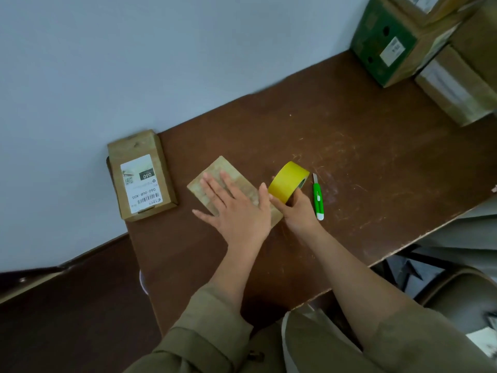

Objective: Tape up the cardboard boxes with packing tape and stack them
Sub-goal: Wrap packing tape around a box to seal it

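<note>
At the far left, against the wall, your labelled box (pixel 141 175) sits at the corner of the tabletop (pixel 349 146), looking closed, well apart from the work. Next along, your left hand (pixel 234 205) lies flat with fingers spread and straight, pressing down on the small flat box (pixel 215 168) in the middle; it holds nothing, only pins the box. Just beside it, your right hand (pixel 295 208) has its fingers curled round the yellow tape roll (pixel 288 181), standing the roll on edge at the box's right end. The green box cutter (pixel 318 197) lies right beside that hand. Far right, sealed boxes (pixel 398 41) are stacked by the wall. Risks from here, as I judge them: if you pull the tape without firm pressure, the light box may slide or lift; if the roll tilts, the strip may wander off the seam or wrinkle; I cannot tell whether the free end is stuck down, so it may peel back; and your wrist could knock the cutter, whose blade looks exposed
</note>
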Demonstrator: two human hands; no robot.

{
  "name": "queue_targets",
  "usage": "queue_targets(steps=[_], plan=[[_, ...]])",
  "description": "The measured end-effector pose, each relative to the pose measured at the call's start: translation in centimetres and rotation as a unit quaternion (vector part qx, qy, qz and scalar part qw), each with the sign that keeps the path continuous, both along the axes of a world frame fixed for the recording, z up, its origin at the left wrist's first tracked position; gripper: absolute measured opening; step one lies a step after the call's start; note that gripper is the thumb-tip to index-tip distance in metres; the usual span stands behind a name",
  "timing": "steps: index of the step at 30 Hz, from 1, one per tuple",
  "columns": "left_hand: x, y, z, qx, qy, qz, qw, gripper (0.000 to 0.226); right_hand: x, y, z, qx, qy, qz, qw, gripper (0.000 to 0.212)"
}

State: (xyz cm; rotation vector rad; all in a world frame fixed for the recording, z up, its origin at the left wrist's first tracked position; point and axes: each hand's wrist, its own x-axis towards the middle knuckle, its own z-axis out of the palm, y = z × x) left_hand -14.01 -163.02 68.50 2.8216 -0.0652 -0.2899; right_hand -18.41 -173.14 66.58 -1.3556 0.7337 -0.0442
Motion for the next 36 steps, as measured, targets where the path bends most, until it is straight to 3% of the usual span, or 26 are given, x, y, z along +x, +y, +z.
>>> queue_targets(steps=[8,12,14,17,18,19,21,23,26,28,32,34,36], plan=[[0.1,-0.8,1.0,-0.04,0.011,0.079,0.996,0.093,-0.1,0.1,-0.7,0.01,0.009,-0.022,1.0,0.019],[0.3,0.7,0.7,-0.155,-0.042,0.069,0.985,0.087,-0.8,0.3,0.2,0.045,0.002,-0.049,0.998,0.005],[0.1,1.7,0.7,-0.236,-0.078,0.068,0.966,0.081,-0.5,0.2,1.3,0.046,-0.013,-0.049,0.998,0.022],[-0.3,2.3,0.5,-0.36,-0.092,0.069,0.926,0.069,0.5,-0.2,3.8,0.041,-0.033,-0.038,0.998,0.092],[-0.6,2.2,0.6,-0.385,-0.085,0.071,0.916,0.064,0.7,-0.5,4.2,0.039,-0.047,-0.026,0.998,0.097],[-0.9,2.0,0.6,-0.384,-0.082,0.074,0.917,0.058,0.8,-0.8,5.0,0.036,-0.058,-0.015,0.998,0.089],[-1.3,1.8,0.4,-0.301,-0.1,0.047,0.947,0.046,0.6,-1.1,5.9,0.044,-0.064,0.008,0.997,0.054],[-1.2,2.0,0.1,-0.214,-0.118,-0.048,0.968,0.038,0.0,-1.3,6.1,0.053,-0.058,0.037,0.996,0.032],[-0.4,2.8,0.6,-0.171,-0.06,-0.159,0.971,0.034,-0.7,-1.5,6.2,0.054,-0.055,0.04,0.996,0.029],[-0.1,3.5,1.2,-0.122,-0.04,-0.207,0.97,0.047,-0.8,-1.7,6.5,0.057,-0.059,0.034,0.996,0.029],[1.0,3.4,2.4,0.009,-0.106,-0.283,0.953,0.063,-0.6,-2.0,7.0,0.08,-0.052,0.029,0.995,0.032],[1.4,3.1,2.2,-0.004,-0.056,-0.263,0.963,0.069,-0.6,-2.0,7.2,0.061,-0.041,0.059,0.996,0.031],[1.2,2.9,1.5,-0.088,0.004,-0.203,0.975,0.073,-1.1,-2.1,7.3,0.046,-0.038,0.103,0.993,0.027]])
